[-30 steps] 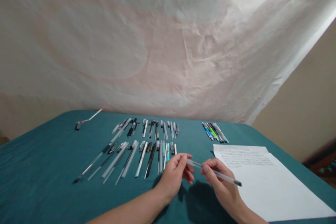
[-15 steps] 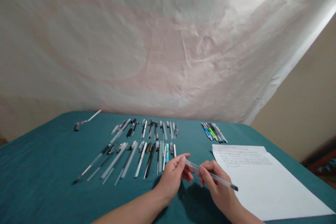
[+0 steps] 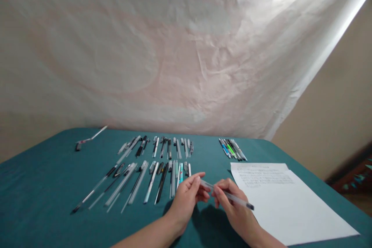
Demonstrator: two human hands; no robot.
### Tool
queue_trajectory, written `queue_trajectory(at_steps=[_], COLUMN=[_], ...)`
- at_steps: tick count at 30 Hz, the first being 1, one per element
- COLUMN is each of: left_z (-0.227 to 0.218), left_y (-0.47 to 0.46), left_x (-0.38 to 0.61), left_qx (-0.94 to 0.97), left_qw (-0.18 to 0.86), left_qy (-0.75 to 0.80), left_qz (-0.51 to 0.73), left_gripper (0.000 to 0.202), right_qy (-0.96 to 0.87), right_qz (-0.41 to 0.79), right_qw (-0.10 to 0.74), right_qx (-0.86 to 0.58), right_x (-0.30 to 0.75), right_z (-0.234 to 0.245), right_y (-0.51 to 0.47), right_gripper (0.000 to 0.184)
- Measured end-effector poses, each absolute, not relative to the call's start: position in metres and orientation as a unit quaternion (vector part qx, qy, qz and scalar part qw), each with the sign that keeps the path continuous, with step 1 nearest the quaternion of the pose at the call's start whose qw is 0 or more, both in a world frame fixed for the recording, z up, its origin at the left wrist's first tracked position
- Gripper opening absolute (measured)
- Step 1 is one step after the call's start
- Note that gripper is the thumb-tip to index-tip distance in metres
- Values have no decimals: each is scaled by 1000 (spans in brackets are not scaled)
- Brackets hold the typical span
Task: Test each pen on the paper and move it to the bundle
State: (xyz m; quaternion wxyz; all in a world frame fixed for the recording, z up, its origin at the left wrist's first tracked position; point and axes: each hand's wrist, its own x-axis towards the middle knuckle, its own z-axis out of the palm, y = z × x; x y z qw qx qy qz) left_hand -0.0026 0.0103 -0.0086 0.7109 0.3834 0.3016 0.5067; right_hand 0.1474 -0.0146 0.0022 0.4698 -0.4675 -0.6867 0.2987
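Just beside the paper sheet, the left hand pinched the clear pen by its end, the right hand gripped the barrel; a straight, steady pull looked wisest.

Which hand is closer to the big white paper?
Right. The right hand, holding a clear pen, is just left of the paper; the left hand is farther left.

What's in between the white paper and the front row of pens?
In the head view, the left hand and right hand are there, holding a clear pen together above the teal tablecloth.
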Motion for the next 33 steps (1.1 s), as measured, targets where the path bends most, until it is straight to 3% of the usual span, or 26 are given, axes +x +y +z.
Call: queue_trajectory(at_steps=[8,16,21,23,27,33], left_z=[-1,-1,-4,-5,-4,0], left_y=[19,17,16,16,13,11], left_x=[-10,-12,-12,-12,-12,-12], left_qx=[389,428,422,423,434,449], left_qw=[600,558,549,544,539,548], left_qy=[383,401,391,388,390,390], left_qz=[585,587,606,612,607,588], left_gripper=[36,33,45,45,36,31], right_qy=[-630,-789,-805,-784,-661,-542], right_qz=[340,209,156,112,-5,-22], right_qw=[496,303,307,314,231,200], right_qx=[-491,-493,-483,-523,-714,-816], right_x=[176,208,218,235,285,326], right_z=[40,47,41,35,20,-4], right_y=[3,16,31,53,105,139], right_gripper=[25,18,22,28,35,39])
